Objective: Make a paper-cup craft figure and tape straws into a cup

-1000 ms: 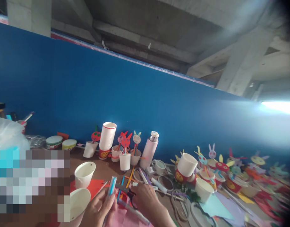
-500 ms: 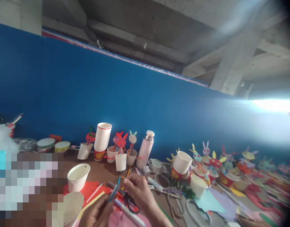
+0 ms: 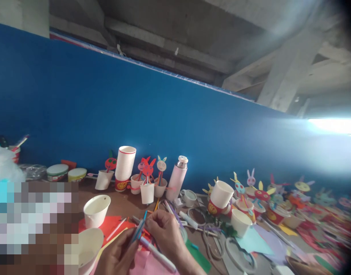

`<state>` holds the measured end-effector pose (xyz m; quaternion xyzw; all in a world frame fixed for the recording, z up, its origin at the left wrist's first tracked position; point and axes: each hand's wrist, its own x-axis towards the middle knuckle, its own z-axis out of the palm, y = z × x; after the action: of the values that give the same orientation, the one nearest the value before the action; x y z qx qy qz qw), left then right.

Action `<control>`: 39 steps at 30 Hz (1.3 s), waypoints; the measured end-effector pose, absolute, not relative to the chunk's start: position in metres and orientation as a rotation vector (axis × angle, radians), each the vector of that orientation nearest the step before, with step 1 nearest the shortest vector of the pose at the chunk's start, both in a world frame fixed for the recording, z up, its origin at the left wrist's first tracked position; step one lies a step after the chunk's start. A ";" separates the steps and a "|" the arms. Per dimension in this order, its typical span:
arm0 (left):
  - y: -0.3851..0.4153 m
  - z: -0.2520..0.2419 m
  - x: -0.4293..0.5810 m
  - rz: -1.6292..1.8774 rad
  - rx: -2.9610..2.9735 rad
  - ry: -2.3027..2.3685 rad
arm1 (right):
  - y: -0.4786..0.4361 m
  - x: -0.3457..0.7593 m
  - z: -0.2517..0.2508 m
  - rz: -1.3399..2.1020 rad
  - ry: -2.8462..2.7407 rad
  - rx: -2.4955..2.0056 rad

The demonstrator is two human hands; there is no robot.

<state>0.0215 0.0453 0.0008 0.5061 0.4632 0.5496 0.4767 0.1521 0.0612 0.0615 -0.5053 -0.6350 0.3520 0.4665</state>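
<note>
My left hand point(image 3: 118, 250) is closed on thin blue strips point(image 3: 139, 229), which slant up from between thumb and fingers. My right hand point(image 3: 165, 227) is in a pinch right beside the upper end of the strips. A narrow orange strip point(image 3: 149, 211) shows at its fingertips; most of it is hidden by the fingers. Below the two hands lie a capped white marker point(image 3: 158, 255) and pink paper point(image 3: 142, 261). Red paper point(image 3: 109, 226) with a thin white stick point(image 3: 116, 229) on it lies behind my left hand.
White paper cups point(image 3: 95, 214) stand at the left, near a pixelated area. A stack of cups point(image 3: 126, 164), cups with paper-faced figures point(image 3: 147, 187) and a pink thermos point(image 3: 177, 178) line the blue wall point(image 3: 164, 114). Tape rolls point(image 3: 240, 254) and coloured paper point(image 3: 254, 242) cover the right.
My right hand has moved slightly left and down, closer to the blue strips. It now covers the scissors seen beneath it before. The green paper beside my right wrist shows more.
</note>
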 end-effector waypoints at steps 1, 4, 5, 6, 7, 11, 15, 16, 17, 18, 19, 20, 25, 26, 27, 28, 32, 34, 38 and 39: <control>0.046 0.001 0.021 1.343 1.231 1.117 | 0.059 0.150 0.061 0.825 -1.553 -1.249; 0.050 0.000 0.018 1.289 1.208 0.988 | 0.056 0.146 0.056 0.779 -1.538 -1.198; 0.053 0.000 0.017 1.245 1.195 0.914 | 0.056 0.146 0.054 0.798 -1.527 -1.154; 0.055 0.000 0.016 1.191 1.173 0.831 | 0.057 0.146 0.051 0.840 -1.514 -1.102; 0.056 0.000 0.016 1.135 1.136 0.749 | 0.058 0.147 0.049 0.895 -1.497 -1.044; 0.056 0.007 0.015 0.985 0.869 0.511 | 0.063 0.149 0.041 1.181 -1.393 -0.795; 0.049 0.017 0.012 0.892 0.663 0.343 | 0.066 0.147 0.035 1.417 -1.225 -0.625; 0.047 0.020 0.011 0.875 0.629 0.313 | 0.067 0.147 0.034 1.445 -1.200 -0.624; 0.046 0.023 0.009 0.858 0.605 0.292 | 0.068 0.148 0.034 1.463 -1.187 -0.636; 0.045 0.025 0.007 0.838 0.587 0.287 | 0.068 0.149 0.033 1.474 -1.187 -0.655; 0.044 0.027 0.006 0.817 0.574 0.295 | 0.069 0.151 0.033 1.477 -1.198 -0.674; 0.044 0.028 0.004 0.799 0.567 0.307 | 0.070 0.153 0.033 1.472 -1.216 -0.691; 0.044 0.028 0.003 0.811 0.656 0.422 | 0.073 0.167 0.040 1.270 -1.504 -0.837; 0.044 0.027 0.004 0.820 0.694 0.455 | 0.072 0.169 0.043 1.190 -1.587 -0.891; 0.045 0.025 0.006 0.832 0.735 0.485 | 0.072 0.172 0.045 1.102 -1.661 -0.949; 0.046 0.024 0.007 0.849 0.777 0.508 | 0.071 0.173 0.048 1.015 -1.719 -1.004; 0.048 0.020 0.013 0.951 0.891 0.603 | 0.069 0.177 0.056 0.860 -1.818 -1.123; 0.049 0.018 0.014 0.970 0.872 0.674 | 0.068 0.177 0.058 0.881 -1.826 -1.140; 0.054 0.016 0.013 0.904 0.798 0.673 | 0.069 0.178 0.058 0.889 -1.853 -1.143; 0.056 0.015 0.012 0.881 0.801 0.660 | 0.070 0.179 0.058 0.883 -1.860 -1.140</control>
<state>0.0124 0.0556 0.0153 0.3703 0.3052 0.4072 0.7771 0.1788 0.0697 0.0580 -0.4471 -0.7299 0.3463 0.3840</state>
